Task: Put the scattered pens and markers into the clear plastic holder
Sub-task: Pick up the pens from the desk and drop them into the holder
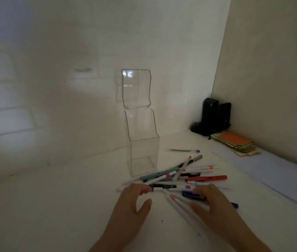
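Note:
A clear plastic holder (143,142) stands upright on the white table, its hinged lid (135,88) flipped up against the wall; nothing shows inside it. In front of it lies a loose pile of pens and markers (180,177), among them a red marker (206,178) and a teal pen (159,174). One pen (184,150) lies apart behind the pile. My left hand (135,200) rests at the pile's left edge, fingertips touching a white pen's end. My right hand (209,200) lies over the pile's near right side, fingers curled onto a dark blue pen (192,194).
A stack of orange and green sticky notes (235,143) lies at the right by the side wall. Dark objects (215,115) stand in the back corner. A white sheet of paper (271,171) lies along the right edge. The wall rises right behind the holder.

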The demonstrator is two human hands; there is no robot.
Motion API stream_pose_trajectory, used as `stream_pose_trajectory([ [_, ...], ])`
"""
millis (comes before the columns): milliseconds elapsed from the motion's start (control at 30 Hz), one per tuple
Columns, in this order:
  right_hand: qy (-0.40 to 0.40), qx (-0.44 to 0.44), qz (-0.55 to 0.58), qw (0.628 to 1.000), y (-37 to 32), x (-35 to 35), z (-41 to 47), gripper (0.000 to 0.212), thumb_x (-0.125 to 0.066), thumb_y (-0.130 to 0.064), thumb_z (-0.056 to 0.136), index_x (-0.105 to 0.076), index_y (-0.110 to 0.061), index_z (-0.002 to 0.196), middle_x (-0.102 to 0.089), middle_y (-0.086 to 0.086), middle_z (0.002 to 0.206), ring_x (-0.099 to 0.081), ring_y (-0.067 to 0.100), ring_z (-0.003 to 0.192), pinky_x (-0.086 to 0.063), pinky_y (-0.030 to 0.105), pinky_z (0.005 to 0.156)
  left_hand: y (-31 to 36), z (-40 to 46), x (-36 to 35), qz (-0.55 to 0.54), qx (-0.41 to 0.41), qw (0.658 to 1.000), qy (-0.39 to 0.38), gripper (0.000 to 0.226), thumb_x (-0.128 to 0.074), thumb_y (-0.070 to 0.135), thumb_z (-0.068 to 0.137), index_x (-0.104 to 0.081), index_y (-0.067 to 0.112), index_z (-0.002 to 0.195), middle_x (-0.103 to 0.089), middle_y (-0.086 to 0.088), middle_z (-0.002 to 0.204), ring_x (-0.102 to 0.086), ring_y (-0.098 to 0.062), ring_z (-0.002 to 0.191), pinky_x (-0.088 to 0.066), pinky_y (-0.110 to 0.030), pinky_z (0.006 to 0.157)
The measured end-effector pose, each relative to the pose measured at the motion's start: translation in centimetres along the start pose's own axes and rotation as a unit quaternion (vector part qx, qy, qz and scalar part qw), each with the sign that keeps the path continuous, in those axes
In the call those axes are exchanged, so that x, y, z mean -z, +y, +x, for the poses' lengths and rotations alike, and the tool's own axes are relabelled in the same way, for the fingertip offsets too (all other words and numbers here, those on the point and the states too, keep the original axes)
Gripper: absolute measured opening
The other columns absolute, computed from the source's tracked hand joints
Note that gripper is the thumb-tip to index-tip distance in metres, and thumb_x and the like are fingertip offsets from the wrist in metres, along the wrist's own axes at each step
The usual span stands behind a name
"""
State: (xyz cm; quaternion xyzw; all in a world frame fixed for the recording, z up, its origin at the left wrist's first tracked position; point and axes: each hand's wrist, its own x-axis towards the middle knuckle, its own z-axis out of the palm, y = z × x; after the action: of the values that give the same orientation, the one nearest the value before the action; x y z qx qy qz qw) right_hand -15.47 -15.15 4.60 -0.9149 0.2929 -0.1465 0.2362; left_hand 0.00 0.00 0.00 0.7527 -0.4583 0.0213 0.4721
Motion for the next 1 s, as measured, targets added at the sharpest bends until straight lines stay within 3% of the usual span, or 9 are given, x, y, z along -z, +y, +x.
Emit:
stream_pose_trajectory([
  [133, -0.126, -0.028, -0.114, 0.985, -0.1, -0.7, -0.6, 0.064, -0.057, -0.055, 0.077, -0.035, -0.030, 0.131, -0.036, -0.006, 0.134, -0.034, 0.011, 0.127, -0.030, 0.027, 0.109, 0.4, 1.1, -0.4, 0.122, -0.023, 0.990, -0.064, 0.037, -0.049, 0.037, 0.081, -0.041, 0.034, 0.118, -0.040, 0.014, 0.123, -0.032, 0.001, 0.116, -0.023, -0.008, 0.095],
  [267, -0.160, -0.018, -0.191, 0.968, -0.5, -1.1, 0.6, 0.067, -0.057, -0.054, 0.077, -0.032, -0.027, 0.133, -0.034, -0.003, 0.139, -0.034, 0.014, 0.127, -0.030, 0.030, 0.108, -0.5, 3.4, -1.4, 0.253, -0.027, 0.961, -0.106, 0.052, -0.050, 0.027, 0.081, -0.034, 0.021, 0.130, -0.039, 0.002, 0.134, -0.038, -0.017, 0.123, -0.031, -0.027, 0.102],
  [333, -0.176, -0.007, -0.217, 0.960, -0.7, -1.3, 1.4, 0.056, -0.054, -0.042, 0.083, -0.034, -0.024, 0.132, -0.037, -0.001, 0.138, -0.036, 0.016, 0.125, -0.033, 0.032, 0.106, -0.9, 4.4, -1.8, 0.275, -0.024, 0.952, -0.134, 0.051, -0.062, 0.024, 0.069, -0.047, 0.022, 0.118, -0.056, 0.003, 0.116, -0.056, -0.018, 0.101, -0.047, -0.029, 0.084],
  [400, -0.188, 0.001, -0.235, 0.954, -0.8, -1.5, 2.1, 0.050, -0.049, -0.026, 0.088, -0.032, -0.020, 0.135, -0.037, 0.000, 0.138, -0.038, 0.017, 0.124, -0.037, 0.032, 0.103, -1.1, 5.4, -2.0, 0.332, -0.065, 0.930, -0.146, 0.046, -0.066, 0.026, 0.055, -0.056, 0.026, 0.100, -0.065, 0.007, 0.088, -0.063, -0.012, 0.072, -0.050, -0.022, 0.056],
  [467, -0.195, 0.010, -0.246, 0.949, -1.0, -1.6, 2.6, 0.049, -0.048, -0.018, 0.088, -0.032, -0.017, 0.135, -0.036, 0.004, 0.140, -0.039, 0.019, 0.122, -0.039, 0.033, 0.101, -0.8, 6.3, -2.0, 0.380, -0.077, 0.905, -0.177, 0.035, -0.057, 0.023, 0.067, -0.056, 0.022, 0.102, -0.064, 0.001, 0.089, -0.061, -0.017, 0.075, -0.047, -0.027, 0.060],
  [567, -0.205, -0.003, -0.239, 0.949, -1.1, -1.7, 3.0, 0.045, -0.049, -0.017, 0.089, -0.033, -0.016, 0.131, -0.038, 0.006, 0.140, -0.042, 0.020, 0.123, -0.040, 0.034, 0.102, 0.0, 7.3, -2.2, 0.404, -0.047, 0.885, -0.226, 0.035, -0.044, 0.016, 0.085, -0.043, 0.010, 0.119, -0.050, -0.012, 0.116, -0.050, -0.029, 0.101, -0.042, -0.037, 0.080],
  [767, -0.176, 0.003, -0.209, 0.962, 0.0, -2.3, 3.1, 0.034, -0.037, -0.021, 0.095, -0.034, -0.019, 0.129, -0.048, 0.003, 0.133, -0.050, 0.017, 0.116, -0.043, 0.032, 0.099, -0.1, 7.7, -1.4, 0.390, 0.009, 0.883, -0.262, 0.036, -0.053, 0.011, 0.082, -0.038, 0.010, 0.115, -0.047, -0.014, 0.117, -0.052, -0.028, 0.098, -0.046, -0.038, 0.073],
  [900, -0.150, -0.014, -0.148, 0.977, 0.5, -1.8, 3.1, 0.048, -0.041, -0.022, 0.094, -0.023, -0.023, 0.139, -0.046, -0.001, 0.137, -0.048, 0.014, 0.120, -0.040, 0.027, 0.099, -0.8, 7.5, -0.5, 0.355, -0.032, 0.887, -0.293, 0.034, -0.049, 0.005, 0.084, -0.039, 0.009, 0.116, -0.044, -0.013, 0.119, -0.054, -0.029, 0.092, -0.045, -0.040, 0.074],
  [1000, -0.142, -0.030, -0.093, 0.985, 1.3, -1.8, 3.4, 0.049, -0.043, -0.027, 0.093, -0.025, -0.029, 0.139, -0.049, -0.003, 0.136, -0.049, 0.012, 0.119, -0.039, 0.023, 0.099, -1.7, 6.7, 0.0, 0.315, -0.070, 0.901, -0.289, 0.038, -0.043, 0.011, 0.089, -0.037, 0.016, 0.126, -0.043, -0.006, 0.127, -0.052, -0.024, 0.101, -0.043, -0.035, 0.084],
])
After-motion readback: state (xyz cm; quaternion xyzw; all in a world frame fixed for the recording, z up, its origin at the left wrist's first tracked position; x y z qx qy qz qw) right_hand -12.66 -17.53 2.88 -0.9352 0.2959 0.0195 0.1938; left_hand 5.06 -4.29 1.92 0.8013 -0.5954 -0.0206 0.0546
